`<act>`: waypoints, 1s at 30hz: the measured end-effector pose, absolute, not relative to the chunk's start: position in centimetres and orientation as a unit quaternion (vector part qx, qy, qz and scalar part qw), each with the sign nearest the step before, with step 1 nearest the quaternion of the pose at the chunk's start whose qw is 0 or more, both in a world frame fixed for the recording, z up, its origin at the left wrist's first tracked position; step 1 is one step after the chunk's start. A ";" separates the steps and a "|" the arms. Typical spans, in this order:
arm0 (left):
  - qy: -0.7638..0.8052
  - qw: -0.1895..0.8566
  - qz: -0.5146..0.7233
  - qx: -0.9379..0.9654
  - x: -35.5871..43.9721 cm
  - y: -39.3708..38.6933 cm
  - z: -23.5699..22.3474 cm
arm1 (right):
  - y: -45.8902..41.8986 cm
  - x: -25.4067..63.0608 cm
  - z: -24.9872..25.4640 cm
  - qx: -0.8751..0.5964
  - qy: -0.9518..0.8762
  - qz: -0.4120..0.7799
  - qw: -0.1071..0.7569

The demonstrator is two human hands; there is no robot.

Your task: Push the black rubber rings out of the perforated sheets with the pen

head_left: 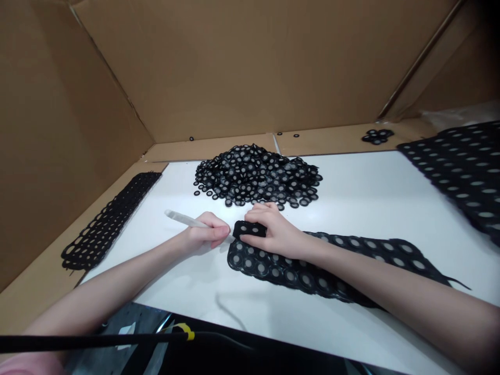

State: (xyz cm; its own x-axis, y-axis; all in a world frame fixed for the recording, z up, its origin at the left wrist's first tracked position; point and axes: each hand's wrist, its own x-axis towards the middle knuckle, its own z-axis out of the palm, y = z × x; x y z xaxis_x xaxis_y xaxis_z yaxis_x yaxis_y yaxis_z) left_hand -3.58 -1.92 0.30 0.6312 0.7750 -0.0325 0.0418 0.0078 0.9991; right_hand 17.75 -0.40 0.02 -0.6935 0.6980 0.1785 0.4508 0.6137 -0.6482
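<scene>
Step in hand, by look: pen worked at left end of sheet, lying on white board; left hand closed round pen; right hand pinching short strip there, folded or separate cannot tell; next move likely calls for steady pinch, fine tip control; counts: one pen; one sheet in work; left sheet, right sheet, layers unclear; one ring pile, uncountable; three lone rings near back wall; one clump.

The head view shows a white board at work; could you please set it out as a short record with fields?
left hand: holds a white pen-like tool
right hand: holds the left end of a black dotted sheet
contact: tool against sheet, unclear
beyond hands: pile of black rings on the white board
backdrop: cardboard walls
</scene>
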 end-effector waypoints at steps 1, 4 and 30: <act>0.319 0.637 0.282 0.643 -3.6 -2.0 0.3 | -0.4 17.8 0.0 -0.329 -0.873 0.291 0.213; 0.314 0.639 0.313 0.629 -3.5 -2.0 0.3 | -0.4 17.8 0.0 -0.329 -0.873 0.290 0.212; 0.315 0.613 0.346 0.637 -3.5 -1.9 -0.3 | -0.3 17.7 -0.1 -0.331 -0.870 0.297 0.212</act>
